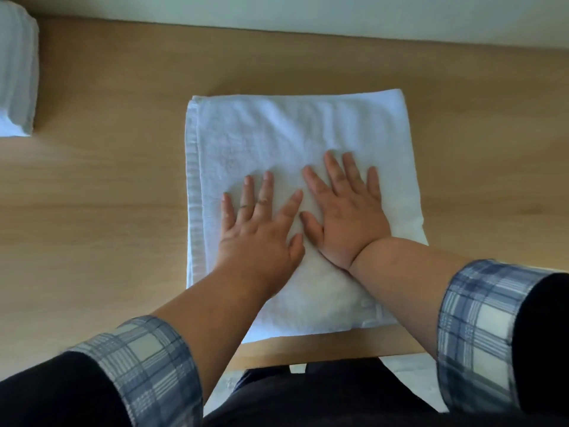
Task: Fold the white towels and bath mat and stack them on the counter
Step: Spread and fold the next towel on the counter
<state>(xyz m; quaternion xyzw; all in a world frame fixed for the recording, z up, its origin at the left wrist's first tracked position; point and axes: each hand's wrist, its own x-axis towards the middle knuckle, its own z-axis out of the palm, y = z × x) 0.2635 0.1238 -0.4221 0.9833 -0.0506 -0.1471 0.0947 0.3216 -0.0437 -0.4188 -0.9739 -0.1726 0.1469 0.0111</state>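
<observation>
Both hands flat on the towel (295, 143), palms down, fingers spread. Left hand (261, 232) and right hand (348, 217) sit side by side, thumbs nearly touching, near the middle of the towel and a bit toward the person. No grip on either: hands wide and flat, holding nothing, just pressing.

Towel is folded to a rough rectangle, lying in the middle of the desk (107, 186), near edge close to the desk's front edge. Left side shows stacked layer edges, so it looks like several folds are in. Far edge runs close to parallel with the wall (277, 10).

My read: this is a smoothing or flattening press. Spread fingers cover more area, push air out, set the crease. Central placement keeps the layers from sliding apart.

A second white bundle (15, 72) sits at the far left of the desk, well apart. Looks folded, likely the stack site, but it's cut off by the frame so can't confirm.

More white fabric (409, 377) shows below the desk edge by the person's lap. Can't tell what it is, maybe another piece waiting.

Sleeves (147, 365) are turned back in plaid cuffs, forearms clear of the cloth.

Next is probably one more fold or a move to the left pile. Risk: layers shift on lift.
</observation>
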